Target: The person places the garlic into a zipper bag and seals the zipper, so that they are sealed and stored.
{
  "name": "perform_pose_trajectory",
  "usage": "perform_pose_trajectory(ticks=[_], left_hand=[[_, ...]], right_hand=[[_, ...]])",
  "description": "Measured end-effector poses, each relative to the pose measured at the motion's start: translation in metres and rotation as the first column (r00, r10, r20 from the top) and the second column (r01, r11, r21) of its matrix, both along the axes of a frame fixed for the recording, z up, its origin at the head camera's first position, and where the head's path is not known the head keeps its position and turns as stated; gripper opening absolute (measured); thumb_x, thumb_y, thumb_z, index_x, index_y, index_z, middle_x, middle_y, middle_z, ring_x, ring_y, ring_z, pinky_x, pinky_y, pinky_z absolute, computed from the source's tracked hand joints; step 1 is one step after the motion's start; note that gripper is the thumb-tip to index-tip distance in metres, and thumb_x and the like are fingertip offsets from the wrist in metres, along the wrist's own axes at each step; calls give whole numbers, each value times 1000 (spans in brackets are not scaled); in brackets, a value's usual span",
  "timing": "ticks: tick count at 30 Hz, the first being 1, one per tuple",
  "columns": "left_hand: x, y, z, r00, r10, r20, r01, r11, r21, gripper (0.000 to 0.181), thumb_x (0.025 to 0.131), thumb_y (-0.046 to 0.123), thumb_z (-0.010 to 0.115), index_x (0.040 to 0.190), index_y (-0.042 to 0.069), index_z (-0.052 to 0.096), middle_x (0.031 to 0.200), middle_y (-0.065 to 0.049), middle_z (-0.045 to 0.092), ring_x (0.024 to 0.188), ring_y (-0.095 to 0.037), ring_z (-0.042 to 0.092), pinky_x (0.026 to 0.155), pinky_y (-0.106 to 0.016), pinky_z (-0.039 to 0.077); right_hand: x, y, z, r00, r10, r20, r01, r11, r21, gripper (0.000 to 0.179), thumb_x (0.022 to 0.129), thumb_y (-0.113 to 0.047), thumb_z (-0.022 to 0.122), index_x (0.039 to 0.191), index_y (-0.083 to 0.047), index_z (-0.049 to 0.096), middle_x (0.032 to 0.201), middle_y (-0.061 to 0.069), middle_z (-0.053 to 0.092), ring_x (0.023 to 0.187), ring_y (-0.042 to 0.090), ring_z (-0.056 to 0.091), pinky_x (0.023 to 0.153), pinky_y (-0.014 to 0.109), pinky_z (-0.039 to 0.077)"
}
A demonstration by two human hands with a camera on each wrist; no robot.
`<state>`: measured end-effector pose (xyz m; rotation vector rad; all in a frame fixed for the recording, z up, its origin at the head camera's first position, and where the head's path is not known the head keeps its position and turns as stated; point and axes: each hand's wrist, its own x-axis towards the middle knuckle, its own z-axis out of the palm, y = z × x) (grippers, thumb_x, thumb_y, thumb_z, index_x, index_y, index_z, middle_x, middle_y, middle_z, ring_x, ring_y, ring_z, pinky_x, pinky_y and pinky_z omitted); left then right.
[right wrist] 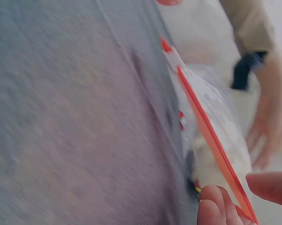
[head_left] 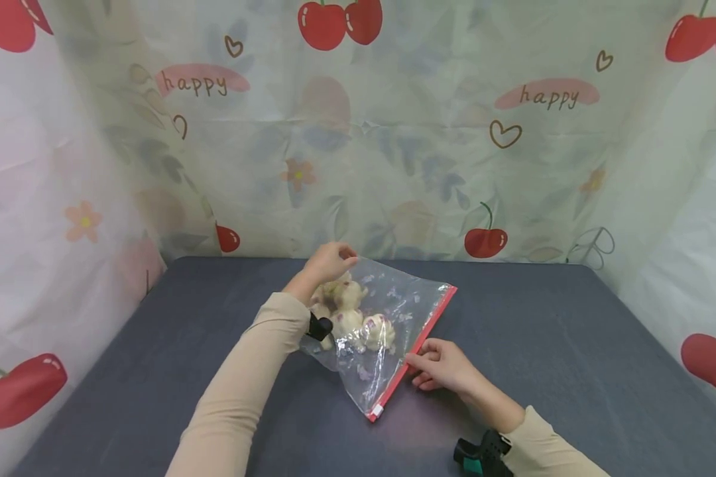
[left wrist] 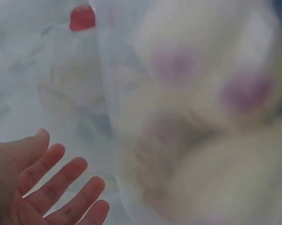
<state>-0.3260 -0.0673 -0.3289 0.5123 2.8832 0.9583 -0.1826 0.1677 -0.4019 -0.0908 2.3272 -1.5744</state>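
A clear zip bag (head_left: pixel 412 291) with a red zip strip (head_left: pixel 434 317) and white slider (head_left: pixel 378 411) slants over the table. Inside are small cream plush toys (head_left: pixel 346 324); their purple patches (left wrist: pixel 246 91) blur in the left wrist view. My left hand (head_left: pixel 329 262) is at the bag's far left corner. In its wrist view its fingers (left wrist: pixel 61 187) are spread and relaxed, apart from the bag. My right hand (head_left: pixel 444 366) holds the bag's red edge, thumb on one side and curled fingers (right wrist: pixel 211 206) on the other. The exact contact is partly hidden.
The dark grey table (head_left: pixel 549 358) extends around the bag. A patterned curtain (head_left: pixel 394 165) with cherries hangs behind the table and at both sides. A thin looped cord (head_left: pixel 596 242) is at the far right corner.
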Motion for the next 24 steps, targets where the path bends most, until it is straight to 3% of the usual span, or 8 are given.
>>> perform_pose_trajectory(ticks=[6, 9, 13, 16, 19, 21, 24], left_hand=[[0, -50, -16, 994, 107, 30, -107, 994, 4, 32, 96, 26, 50, 115, 2, 59, 118, -19, 61, 108, -34, 58, 90, -44, 48], [0, -70, -25, 991, 126, 42, -125, 992, -18, 35, 97, 24, 48, 119, -2, 56, 120, -23, 59, 111, -37, 56, 92, -46, 46], [1, -89, -37, 989, 101, 109, -96, 994, -49, 40, 99, 22, 42, 128, -5, 50, 127, -26, 54, 112, -38, 55, 93, -45, 46], [4, -97, -44, 978, 67, 199, -67, 998, -6, 42, 100, 19, 41, 131, -8, 46, 114, -27, 59, 86, -30, 61, 77, -37, 51], [6, -103, -49, 965, 49, 259, -65, 996, 54, 41, 99, 16, 42, 130, -10, 46, 90, -19, 60, 62, -16, 51, 62, -28, 46], [7, -105, -51, 958, 51, 284, -78, 993, 85, 39, 99, 14, 45, 128, -10, 49, 85, -17, 61, 63, -12, 52, 62, -26, 48], [9, -108, -56, 948, 47, 316, -82, 992, 99, 37, 98, 14, 48, 125, -10, 53, 97, -19, 65, 72, -10, 59, 68, -27, 54]], right_hand=[[-11, 5, 5, 998, -60, -18, 60, 998, 16, 32, 88, -23, 66, 94, 1, 47, 76, 10, 71, 63, 13, 68, 62, 33, 58], [-14, 6, 6, 997, -77, -27, 78, 997, 18, 32, 87, -19, 66, 95, 1, 43, 73, 8, 70, 63, 14, 68, 61, 33, 58], [-19, 9, 6, 995, -90, -44, 91, 996, 22, 30, 88, -16, 65, 99, 4, 45, 70, 5, 69, 63, 12, 67, 61, 32, 58], [-24, 11, 6, 993, -107, -46, 108, 994, 31, 30, 88, -14, 64, 103, 6, 47, 70, 4, 69, 63, 12, 67, 62, 32, 58], [-30, 15, 6, 992, -120, -50, 122, 991, 48, 38, 89, -13, 63, 114, 10, 46, 73, 5, 69, 63, 11, 67, 63, 32, 58], [-33, 18, 6, 990, -126, -54, 130, 990, 58, 42, 90, -12, 62, 119, 11, 44, 76, 6, 69, 63, 10, 66, 63, 32, 58], [-40, 25, 6, 989, -138, -55, 141, 988, 69, 43, 90, -12, 60, 123, 11, 43, 79, 8, 68, 62, 9, 64, 63, 31, 58]])
